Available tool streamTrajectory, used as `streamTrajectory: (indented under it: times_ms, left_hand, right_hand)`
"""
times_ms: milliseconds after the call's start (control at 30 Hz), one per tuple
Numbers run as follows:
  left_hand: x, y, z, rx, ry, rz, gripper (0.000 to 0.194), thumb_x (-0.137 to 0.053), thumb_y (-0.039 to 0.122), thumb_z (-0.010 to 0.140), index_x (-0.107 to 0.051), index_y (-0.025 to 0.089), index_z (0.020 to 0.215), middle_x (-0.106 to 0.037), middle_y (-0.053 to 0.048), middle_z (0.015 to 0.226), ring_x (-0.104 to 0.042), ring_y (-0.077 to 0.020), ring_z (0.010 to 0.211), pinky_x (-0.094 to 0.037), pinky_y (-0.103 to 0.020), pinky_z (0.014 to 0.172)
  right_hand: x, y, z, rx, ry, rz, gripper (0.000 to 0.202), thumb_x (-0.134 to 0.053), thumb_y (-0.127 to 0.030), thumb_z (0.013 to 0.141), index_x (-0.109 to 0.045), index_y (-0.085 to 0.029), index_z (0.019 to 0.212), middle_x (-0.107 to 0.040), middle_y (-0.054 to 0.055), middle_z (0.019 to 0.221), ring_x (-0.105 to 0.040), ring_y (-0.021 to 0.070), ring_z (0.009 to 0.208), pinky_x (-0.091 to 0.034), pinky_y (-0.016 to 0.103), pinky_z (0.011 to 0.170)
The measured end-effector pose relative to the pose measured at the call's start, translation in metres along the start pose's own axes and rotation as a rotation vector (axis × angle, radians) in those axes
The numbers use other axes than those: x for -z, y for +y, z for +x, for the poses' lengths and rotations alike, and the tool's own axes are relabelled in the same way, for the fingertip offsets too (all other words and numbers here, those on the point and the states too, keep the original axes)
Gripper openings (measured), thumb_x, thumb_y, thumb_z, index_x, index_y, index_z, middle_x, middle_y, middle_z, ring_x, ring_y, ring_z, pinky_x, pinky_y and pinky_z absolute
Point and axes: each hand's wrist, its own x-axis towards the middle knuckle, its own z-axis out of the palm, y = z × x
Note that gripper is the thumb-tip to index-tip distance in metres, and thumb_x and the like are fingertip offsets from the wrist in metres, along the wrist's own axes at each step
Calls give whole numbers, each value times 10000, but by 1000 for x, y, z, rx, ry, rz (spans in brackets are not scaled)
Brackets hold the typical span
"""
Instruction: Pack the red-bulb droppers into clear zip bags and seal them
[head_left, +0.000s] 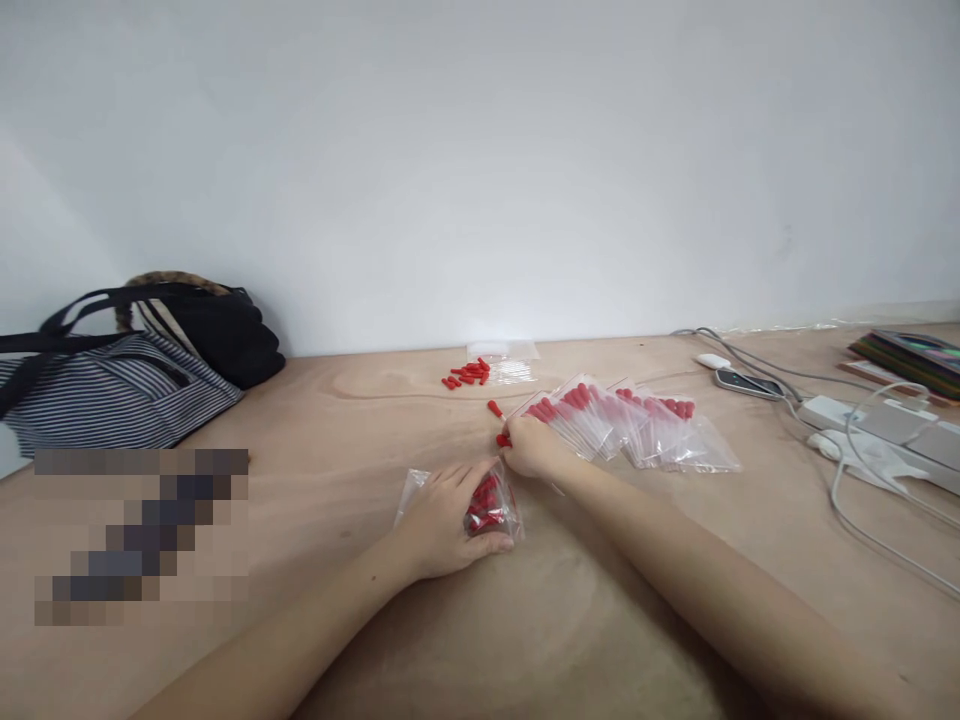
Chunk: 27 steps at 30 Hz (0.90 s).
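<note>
The left hand [442, 520] lies palm down on the tabletop [600, 620], fingers curled around a clear bag [491, 505] of red caps. The right hand [529, 447], arm stretched forward, pinches a red cap [502, 440] beside the fanned filled bags [637, 425].

Two bare forearms come into the head view from the lower edge, one from the lower left and one from the lower right. No sleeve covers either arm as far as the picture shows; both are uncovered from the bottom edge up to the wrists. The left hand [444, 515] and the right hand [532, 447] wear no gloves. No ring, watch, bracelet or band shows on the fingers or wrists. The fingernails are too small to make out. Nothing else of the person's body or clothing is in view.
</note>
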Motion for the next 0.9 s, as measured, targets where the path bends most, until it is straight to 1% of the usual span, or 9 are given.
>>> streamTrajectory:
  times_ms: [67, 133, 267, 367, 467, 533, 633, 733, 900]
  left_hand:
    - [0, 0, 0, 12, -5, 0, 780, -644, 500, 666, -298, 191, 1293, -459, -115, 1276, -424, -288, 1156, -322, -431, 965]
    - [0, 0, 0, 34, -7, -1, 824, -654, 499, 654, -269, 181, 1309, -441, -127, 1291, -415, -293, 1166, -320, -435, 968]
    - [0, 1, -1, 89, -30, -3, 868, -662, 496, 638, -235, 186, 1327, -433, -133, 1296, -407, -304, 1175, -326, -444, 960]
    - [-1, 2, -1, 103, -35, -1, 876, -662, 498, 634, -227, 192, 1330, -443, -126, 1288, -407, -299, 1177, -322, -438, 964]
    - [-1, 3, 0, 97, -29, 3, 870, -655, 505, 637, -230, 194, 1329, -453, -121, 1280, -414, -290, 1171, -321, -429, 964]
    - [-1, 3, 0, 97, -28, 4, 869, -652, 503, 641, -225, 192, 1331, -452, -121, 1282, -416, -288, 1168, -327, -429, 958]
    - [0, 5, 0, 101, -32, 4, 870, -650, 496, 646, -223, 174, 1332, -445, -125, 1291, -412, -288, 1170, -329, -432, 955]
    - [0, 7, 0, 102, -30, 10, 858, -648, 489, 650, -234, 166, 1328, -450, -125, 1286, -416, -289, 1166, -328, -437, 955]
    - [0, 7, 0, 89, -15, 5, 859, -643, 500, 649, -228, 182, 1331, -461, -112, 1276, -433, -294, 1152, -343, -434, 942]
  right_hand:
    - [1, 1, -3, 9, -10, 11, 152, -565, -93, 665, -594, -138, 807, -621, 134, 908, -577, 247, 878, -404, 307, 712]
    - [7, 5, -9, 33, -18, 42, 160, -549, -89, 680, -583, -143, 828, -627, 116, 877, -583, 225, 848, -410, 298, 714]
    - [25, 25, -25, 100, 43, 191, 305, -468, -126, 765, -473, -162, 1067, -591, 73, 959, -566, 151, 842, -425, 268, 737]
    - [32, 43, -40, 44, 118, 685, 272, -457, -286, 785, -452, -200, 1043, -533, 2, 808, -533, 107, 610, -454, 269, 590]
    - [27, 54, -51, -73, 203, 1064, 333, -559, -387, 683, -441, -213, 941, -456, -54, 690, -493, 83, 531, -454, 253, 532]
    - [20, 54, -54, -140, 259, 1203, 376, -614, -390, 622, -431, -212, 897, -456, -58, 689, -506, 81, 542, -461, 248, 536]
    - [9, 46, -56, -175, 296, 1303, 406, -654, -381, 588, -430, -214, 882, -471, -59, 696, -525, 81, 536, -474, 254, 545]
    - [3, 36, -59, -192, 266, 1353, 400, -684, -365, 572, -446, -213, 855, -485, -59, 669, -538, 91, 534, -486, 265, 559]
    - [-1, 28, -68, -276, 71, 1378, 316, -704, -345, 576, -520, -175, 768, -568, -17, 643, -567, 103, 551, -496, 258, 575]
